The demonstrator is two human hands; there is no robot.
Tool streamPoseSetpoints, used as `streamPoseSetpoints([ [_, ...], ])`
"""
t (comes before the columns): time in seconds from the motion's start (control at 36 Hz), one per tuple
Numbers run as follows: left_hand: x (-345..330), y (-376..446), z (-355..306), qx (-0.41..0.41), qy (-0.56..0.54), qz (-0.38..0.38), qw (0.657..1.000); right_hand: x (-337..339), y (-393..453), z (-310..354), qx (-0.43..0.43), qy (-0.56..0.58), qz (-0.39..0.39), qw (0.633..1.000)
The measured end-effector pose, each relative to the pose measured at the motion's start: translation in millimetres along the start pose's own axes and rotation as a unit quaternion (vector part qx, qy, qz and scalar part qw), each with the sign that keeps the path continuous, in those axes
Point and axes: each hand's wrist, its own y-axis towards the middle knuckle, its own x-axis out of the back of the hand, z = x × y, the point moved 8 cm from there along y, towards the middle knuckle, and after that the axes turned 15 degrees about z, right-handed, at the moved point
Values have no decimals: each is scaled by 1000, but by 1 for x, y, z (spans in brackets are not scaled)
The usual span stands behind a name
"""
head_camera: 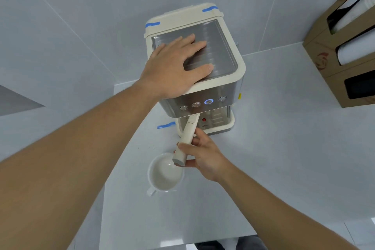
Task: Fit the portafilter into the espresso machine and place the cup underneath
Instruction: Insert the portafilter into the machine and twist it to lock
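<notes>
Portafilter [187, 138] handle toward viewer, slightly left.

1. I have one view only, from the camera worn on the person's head, so no second view shares the scene.
2. It looks steeply down and forward at the white counter [284, 148], with the tiled wall filling the upper frame.
3. It sits close: the espresso machine [194, 71] is seen mostly from above, near centre frame, and both forearms run in from the bottom corners.
4. The wide-angle lens bends straight lines, and the cardboard cup dispenser [345, 46] leans at the right edge.
</notes>
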Motion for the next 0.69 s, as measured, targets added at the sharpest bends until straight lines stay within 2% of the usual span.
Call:
streamPoseSetpoints([
  [0.31, 1, 0, 0, 0, 1, -2, 1000, -20, 21, -1, 34, 40, -18, 998],
  [0.69, 1, 1, 1, -2, -8, -10, 1000, -42, 44, -3, 64, 101, -77, 990],
])
